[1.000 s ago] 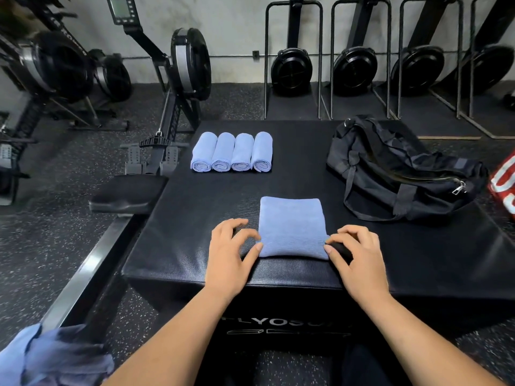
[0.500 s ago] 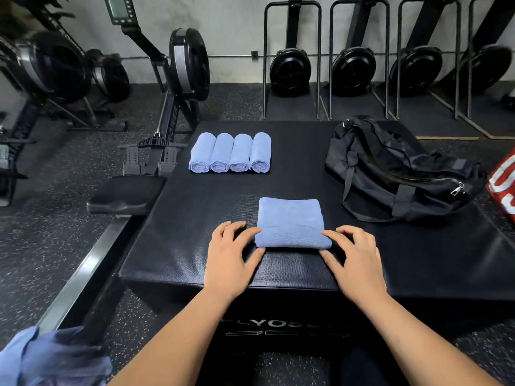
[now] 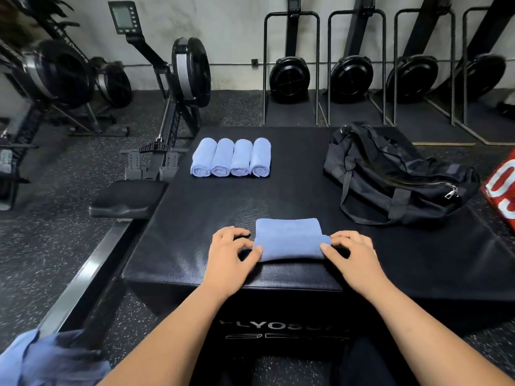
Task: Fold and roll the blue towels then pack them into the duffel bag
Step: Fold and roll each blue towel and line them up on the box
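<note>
A blue towel (image 3: 289,239), partly rolled from its near edge, lies near the front of the black padded box (image 3: 292,196). My left hand (image 3: 231,253) holds its left end with curled fingers and thumb. My right hand (image 3: 352,253) holds the right end the same way. Several finished blue rolls (image 3: 230,157) lie side by side at the back left of the box. The black duffel bag (image 3: 395,174) sits at the right, its zipper open along the top.
A heap of loose blue towels (image 3: 41,358) lies at the lower left on the floor. A rowing machine seat and rail (image 3: 125,199) stand just left of the box. More rowers line the back wall. A red object (image 3: 501,188) is at the right edge.
Both hands have pushed the towel's near edge away from me, and the rolled part has grown while the flat part has become shorter.
</note>
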